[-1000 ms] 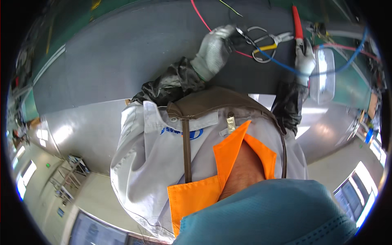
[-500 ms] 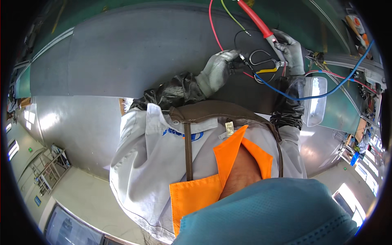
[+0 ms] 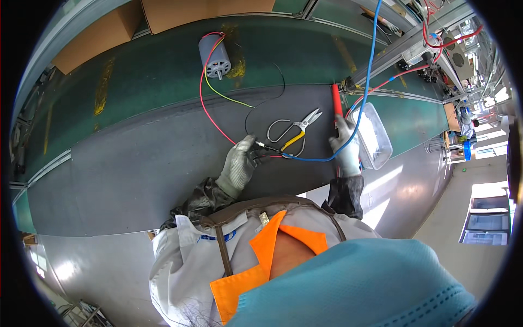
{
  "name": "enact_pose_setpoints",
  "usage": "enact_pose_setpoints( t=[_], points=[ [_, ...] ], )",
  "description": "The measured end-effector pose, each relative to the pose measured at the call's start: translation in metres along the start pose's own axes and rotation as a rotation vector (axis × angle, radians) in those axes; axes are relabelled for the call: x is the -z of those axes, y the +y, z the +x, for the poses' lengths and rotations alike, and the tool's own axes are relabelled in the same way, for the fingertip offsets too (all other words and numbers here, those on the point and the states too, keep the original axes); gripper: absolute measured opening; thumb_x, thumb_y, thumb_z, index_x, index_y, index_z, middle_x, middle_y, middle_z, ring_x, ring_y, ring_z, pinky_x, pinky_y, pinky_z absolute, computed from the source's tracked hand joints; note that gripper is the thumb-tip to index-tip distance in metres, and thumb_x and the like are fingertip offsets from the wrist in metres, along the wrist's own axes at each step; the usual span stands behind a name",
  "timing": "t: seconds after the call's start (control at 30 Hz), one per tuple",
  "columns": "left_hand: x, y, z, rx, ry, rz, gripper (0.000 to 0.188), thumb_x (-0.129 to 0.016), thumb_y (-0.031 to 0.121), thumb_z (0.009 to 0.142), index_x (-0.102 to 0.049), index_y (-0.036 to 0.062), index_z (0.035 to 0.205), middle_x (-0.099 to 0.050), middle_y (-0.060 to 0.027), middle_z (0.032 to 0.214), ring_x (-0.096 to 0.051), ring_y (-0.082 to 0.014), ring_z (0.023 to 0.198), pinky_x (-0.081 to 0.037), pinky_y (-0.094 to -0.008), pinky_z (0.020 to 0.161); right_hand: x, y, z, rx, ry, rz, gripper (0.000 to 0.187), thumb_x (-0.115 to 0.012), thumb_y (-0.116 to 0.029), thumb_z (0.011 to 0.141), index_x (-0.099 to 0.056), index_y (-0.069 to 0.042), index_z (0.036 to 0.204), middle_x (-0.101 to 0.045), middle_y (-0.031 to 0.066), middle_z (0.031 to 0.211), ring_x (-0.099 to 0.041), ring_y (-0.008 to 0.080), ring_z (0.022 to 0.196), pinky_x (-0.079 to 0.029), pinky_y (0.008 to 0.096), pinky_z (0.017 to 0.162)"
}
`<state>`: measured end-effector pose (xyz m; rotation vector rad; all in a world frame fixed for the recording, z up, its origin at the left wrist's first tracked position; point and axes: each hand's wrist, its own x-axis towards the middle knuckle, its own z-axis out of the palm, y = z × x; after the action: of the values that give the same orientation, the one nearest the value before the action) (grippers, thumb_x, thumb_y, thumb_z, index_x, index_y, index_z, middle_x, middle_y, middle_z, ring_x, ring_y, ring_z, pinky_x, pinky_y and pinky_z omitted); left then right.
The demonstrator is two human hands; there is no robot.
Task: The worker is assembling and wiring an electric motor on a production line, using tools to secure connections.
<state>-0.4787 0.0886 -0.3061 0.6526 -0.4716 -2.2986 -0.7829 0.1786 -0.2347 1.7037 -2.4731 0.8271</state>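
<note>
My left hand (image 3: 239, 163), in a pale grey work glove, is closed with its fingertips pinching thin wires. A red wire (image 3: 204, 103) and a thin black wire (image 3: 246, 122) run into this grip. Beside the fingertips lies a dark connector with a silvery end (image 3: 268, 147), joined to a blue cable (image 3: 321, 159). My gloved right hand (image 3: 347, 147) is at the right, its fingers around the lower part of a red-handled tool (image 3: 336, 98); the tool's working end is hidden. Between my hands lie scissors (image 3: 301, 127) with dark loop handles, one partly yellow.
A grey cylindrical motor (image 3: 216, 57) with a shaft sits on the green surface (image 3: 158, 82), a yellow-green wire (image 3: 226, 98) trailing from it. A clear plastic box (image 3: 376, 136) stands right of my right hand. Cardboard boxes (image 3: 207, 7) line the far edge. The blue cable loops overhead.
The view has shifted, bringing the motor into sight. My right hand, with the red-handled tool, has moved away from the scissors to beside the clear box. My left hand keeps its pinch.
</note>
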Motion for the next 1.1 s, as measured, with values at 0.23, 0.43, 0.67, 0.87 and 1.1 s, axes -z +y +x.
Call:
enact_pose_setpoints(
  t=[0.23,0.43,0.67,0.87,1.1],
  points=[
    [0.002,0.023,0.005,-0.513,0.017,0.872,0.03,-0.049,0.025,0.107,-0.066,0.0024,0.097,-0.065,-0.0058,0.09,-0.06,-0.0178,0.087,-0.048,-0.034,0.078,0.005,-0.12,-0.021,0.705,-0.826,0.734,0.031,-0.072,-0.017,0.093,-0.071,-0.004,0.121,-0.073,0.0122,0.118,-0.068,0.0318,0.099,-0.054,0.039,0.088],
    [0.065,0.131,-0.045,-0.541,0.834,1.136,0.028,-0.073,0.025,0.096,-0.07,-0.0019,0.105,-0.066,-0.0044,0.084,-0.059,-0.0126,0.073,-0.051,-0.03,0.067,0.048,-0.031,-0.008,0.156,-0.006,0.372,0.044,-0.048,-0.033,0.111,-0.066,0.003,0.129,-0.069,0.0137,0.119,-0.069,0.0209,0.098,-0.053,0.0342,0.091],
    [0.058,0.131,-0.084,-1.186,0.776,1.937,0.054,-0.076,0.012,0.082,-0.062,0.0025,0.133,-0.05,-0.0223,0.14,-0.055,-0.0384,0.123,-0.046,-0.0513,0.104,-0.04,-0.065,-0.025,0.12,-0.259,0.378,0.034,-0.07,-0.025,0.096,-0.07,-0.012,0.128,-0.074,0.014,0.115,-0.071,0.0296,0.103,-0.055,0.0346,0.09],
    [-0.036,0.079,0.016,-0.975,-0.245,2.073,0.047,-0.073,0.024,0.087,-0.061,0.0085,0.13,-0.058,-0.016,0.134,-0.053,-0.0382,0.129,-0.042,-0.0499,0.109,-0.093,-0.085,0.005,0.368,-0.268,0.041,0.051,-0.072,-0.024,0.092,-0.057,-0.013,0.139,-0.065,0.0164,0.12,-0.066,0.0299,0.107,-0.053,0.0396,0.091],
    [0.05,0.136,0.015,-0.529,0.622,2.583,0.048,-0.061,0.032,0.095,-0.063,0.0069,0.136,-0.063,-0.0146,0.139,-0.061,-0.0338,0.125,-0.05,-0.0442,0.105,-0.085,-0.026,0.001,0.201,0.122,0.034,0.02,-0.062,-0.017,0.093,-0.073,-0.013,0.11,-0.07,0.0101,0.081,-0.069,0.0295,0.077,-0.056,0.0433,0.067]
  ],
)
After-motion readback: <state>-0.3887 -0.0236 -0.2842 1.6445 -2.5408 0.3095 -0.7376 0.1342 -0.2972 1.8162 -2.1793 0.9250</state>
